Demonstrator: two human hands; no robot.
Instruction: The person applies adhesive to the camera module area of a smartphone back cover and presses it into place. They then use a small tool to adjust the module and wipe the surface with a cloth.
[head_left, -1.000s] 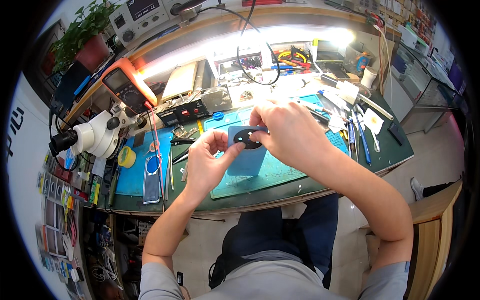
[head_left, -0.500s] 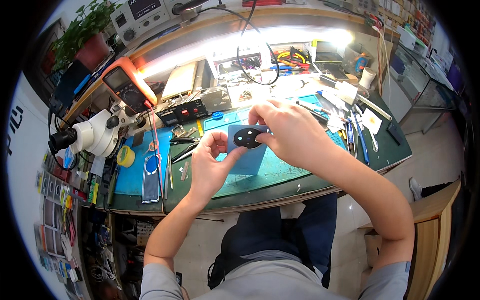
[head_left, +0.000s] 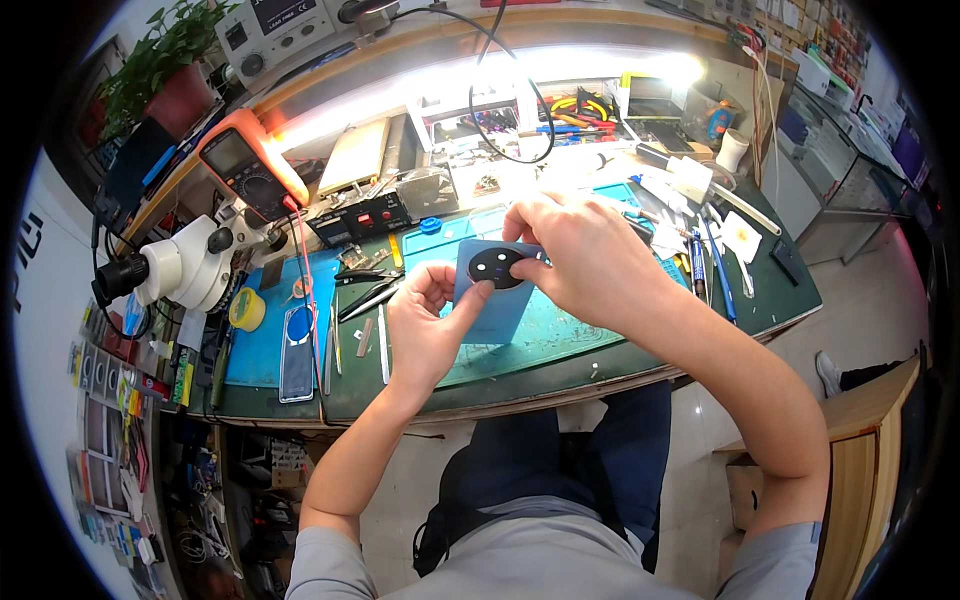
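Observation:
Between my hands stands a light-blue smartphone (head_left: 497,322), its back toward me, with a round black camera module near the top. My left hand (head_left: 425,320) grips its left edge, the thumb on the back below the camera ring. My right hand (head_left: 580,255) pinches the upper right edge, its thumb at the ring's right side; the fingers behind the phone are hidden. Under the phone lies a teal work mat (head_left: 560,345). Black-handled pliers or tweezers (head_left: 368,298) and thin metal tools are left of my left hand.
At the left are an orange multimeter (head_left: 250,168), a white microscope (head_left: 190,265), a yellow round tub (head_left: 247,309) and another phone or phone panel (head_left: 297,355). Behind stands a black powered box (head_left: 362,218). Blue-handled screwdrivers (head_left: 718,265) lie at the right. A dark cable (head_left: 551,130) hangs overhead.
The view has shifted slightly. My right thumb remains beside the camera ring, and both hands keep the phone in nearly the same pose.

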